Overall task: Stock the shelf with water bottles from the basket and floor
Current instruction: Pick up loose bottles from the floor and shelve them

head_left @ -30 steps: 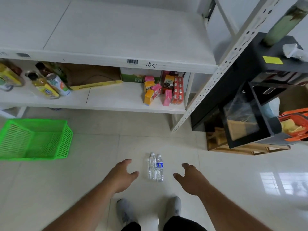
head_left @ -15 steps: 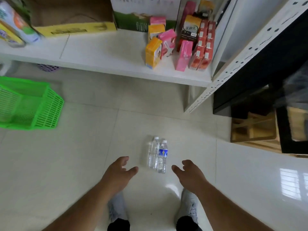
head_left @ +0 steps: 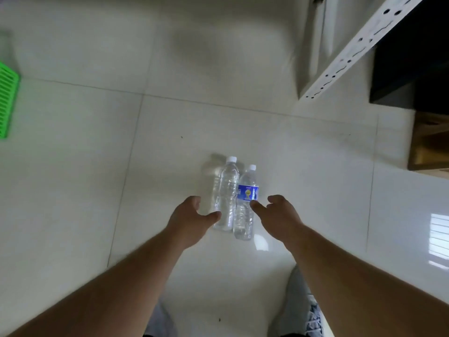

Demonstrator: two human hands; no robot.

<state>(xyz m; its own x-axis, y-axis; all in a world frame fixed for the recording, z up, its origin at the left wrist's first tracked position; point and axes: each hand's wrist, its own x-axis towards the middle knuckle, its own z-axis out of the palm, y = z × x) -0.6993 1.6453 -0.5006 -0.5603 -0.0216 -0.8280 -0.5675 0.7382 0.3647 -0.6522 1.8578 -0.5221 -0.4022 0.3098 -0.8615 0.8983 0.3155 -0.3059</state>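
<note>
Two water bottles stand upright and touching on the floor (head_left: 315, 166), just ahead of the person's feet. The unlabelled bottle (head_left: 227, 195) is on the left; the blue-labelled bottle (head_left: 245, 205) sits at its 4 o'clock, slightly nearer the person. Both long axes run vertically, caps up, appearing tilted toward 12 o'clock only because of the downward view.

The left hand (head_left: 192, 220) is spread and holds nothing, thumb tip at or just beside the unlabelled bottle's lower body; that bottle lies at its 2 o'clock. The right hand (head_left: 279, 215) is also loose and empty, with a fingertip close to or touching the label edge of the other bottle at its 10 o'clock. Each hand is nearest its own bottle, so a one-bottle-per-hand grasp looks likely.

The green basket (head_left: 8, 100) lies well apart at 10 o'clock; the shelf upright (head_left: 359, 45) rises at 1 o'clock.
</note>
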